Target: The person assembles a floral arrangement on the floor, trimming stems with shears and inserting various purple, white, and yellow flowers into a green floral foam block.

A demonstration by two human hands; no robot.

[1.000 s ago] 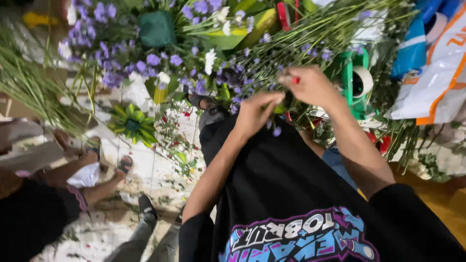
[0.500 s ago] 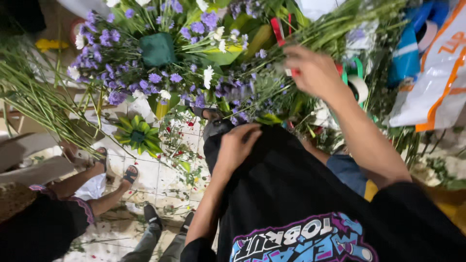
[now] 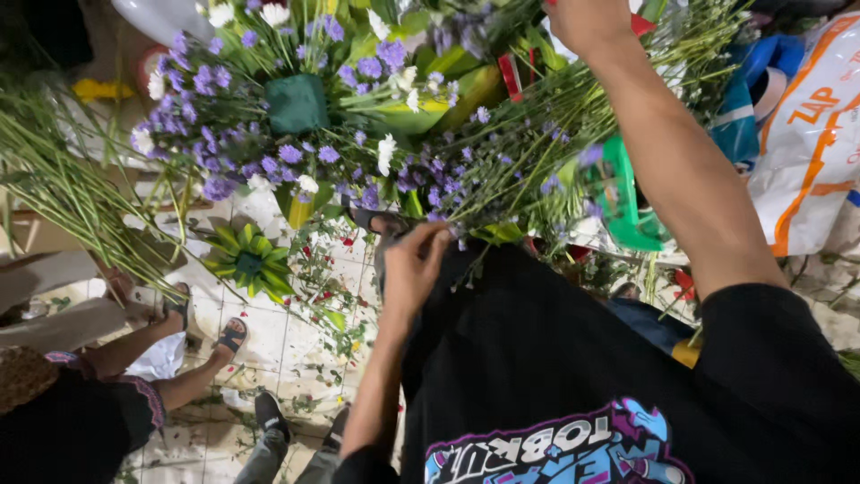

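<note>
Left hand (image 3: 410,269): grip closed on thin green stems of small purple flowers (image 3: 502,193).
Right hand (image 3: 587,20): raised among the stems; grip cut off, cannot tell.
Near: green foam block (image 3: 296,103).

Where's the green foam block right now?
In the head view the green foam block sits upper left, ringed by purple flowers, up and left of the left hand, which pinches flower stems.

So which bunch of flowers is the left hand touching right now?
The left hand pinches the loose bundle of long green stems with tiny purple blooms, not the fuller purple and white arrangement around the green foam block.
</note>
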